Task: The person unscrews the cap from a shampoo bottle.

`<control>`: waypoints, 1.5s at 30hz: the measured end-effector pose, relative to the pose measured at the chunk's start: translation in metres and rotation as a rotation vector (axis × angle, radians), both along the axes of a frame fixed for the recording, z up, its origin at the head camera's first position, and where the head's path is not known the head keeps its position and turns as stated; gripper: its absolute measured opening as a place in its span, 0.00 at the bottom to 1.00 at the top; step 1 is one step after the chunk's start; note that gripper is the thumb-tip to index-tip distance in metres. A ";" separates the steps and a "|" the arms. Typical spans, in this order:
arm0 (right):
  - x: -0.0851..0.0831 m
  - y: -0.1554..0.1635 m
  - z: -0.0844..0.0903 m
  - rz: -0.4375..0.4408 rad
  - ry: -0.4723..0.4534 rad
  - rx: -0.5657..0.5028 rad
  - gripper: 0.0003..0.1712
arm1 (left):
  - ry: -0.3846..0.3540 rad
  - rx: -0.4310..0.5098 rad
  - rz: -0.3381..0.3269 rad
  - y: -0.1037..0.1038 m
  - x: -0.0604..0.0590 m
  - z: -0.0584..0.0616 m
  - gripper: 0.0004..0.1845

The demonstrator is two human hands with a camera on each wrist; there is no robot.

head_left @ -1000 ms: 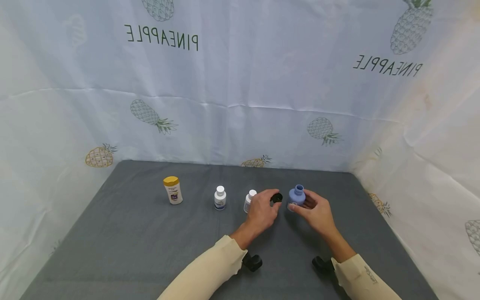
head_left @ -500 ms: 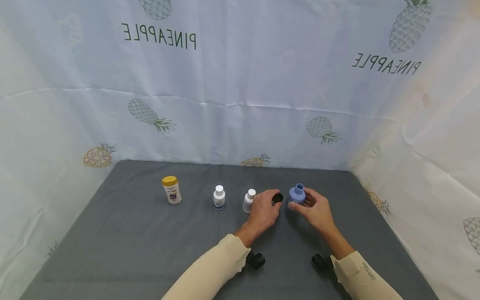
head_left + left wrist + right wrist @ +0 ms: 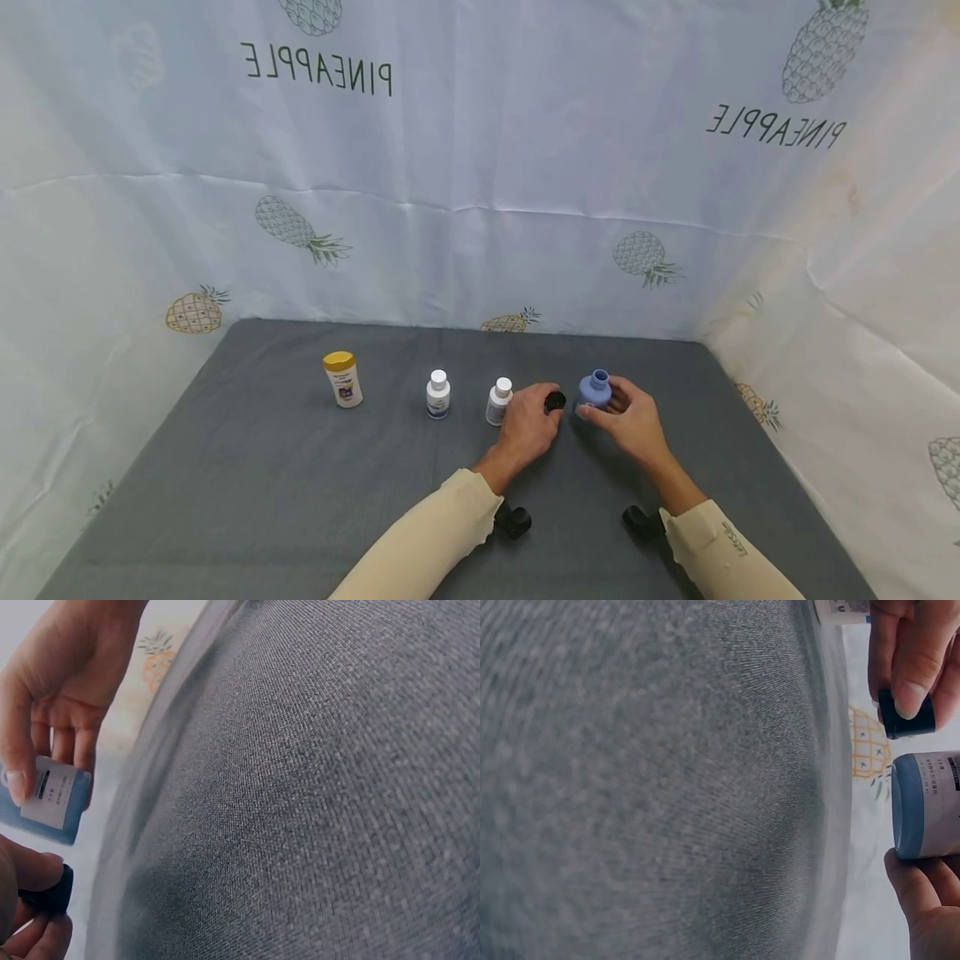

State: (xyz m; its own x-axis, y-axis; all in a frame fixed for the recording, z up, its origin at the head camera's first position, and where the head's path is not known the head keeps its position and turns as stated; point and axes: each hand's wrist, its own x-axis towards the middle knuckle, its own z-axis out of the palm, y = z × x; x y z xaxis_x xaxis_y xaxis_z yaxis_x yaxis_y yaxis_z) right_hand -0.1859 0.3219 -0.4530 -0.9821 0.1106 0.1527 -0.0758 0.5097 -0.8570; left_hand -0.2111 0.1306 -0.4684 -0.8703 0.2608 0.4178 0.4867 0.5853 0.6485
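Observation:
In the head view my left hand pinches a black bottle cap between thumb and fingers. Just right of it, my right hand grips a blue bottle by its sides; the bottle's neck is uncapped and points up. A small gap parts cap and bottle. The right wrist view shows the cap under the left thumb, with the blue bottle and its pale printed label close by. A white bottle stands beside my left hand, which is partly in front of it.
Another white bottle stands further left on the grey table. Beyond it is a white bottle with a yellow lid. A pineapple-printed curtain hangs behind the table and along its sides. Black wrist devices sit below both forearms.
My left hand has shifted slightly right with the cap, so more of the white bottle beside it shows. The cap has tilted a little. The right hand and blue bottle stay nearly still.

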 end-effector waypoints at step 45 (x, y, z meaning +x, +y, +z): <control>-0.008 0.002 -0.016 0.066 -0.053 0.003 0.32 | -0.124 -0.029 -0.005 0.004 -0.001 -0.014 0.17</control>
State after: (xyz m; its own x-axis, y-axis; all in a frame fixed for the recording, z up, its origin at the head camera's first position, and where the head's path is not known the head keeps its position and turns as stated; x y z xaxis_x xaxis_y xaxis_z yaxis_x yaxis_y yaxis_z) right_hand -0.1936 0.3236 -0.4685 -0.9939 0.0446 0.1009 -0.0644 0.5078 -0.8591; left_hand -0.2125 0.1347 -0.4823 -0.9137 0.2753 0.2990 0.4063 0.6023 0.6872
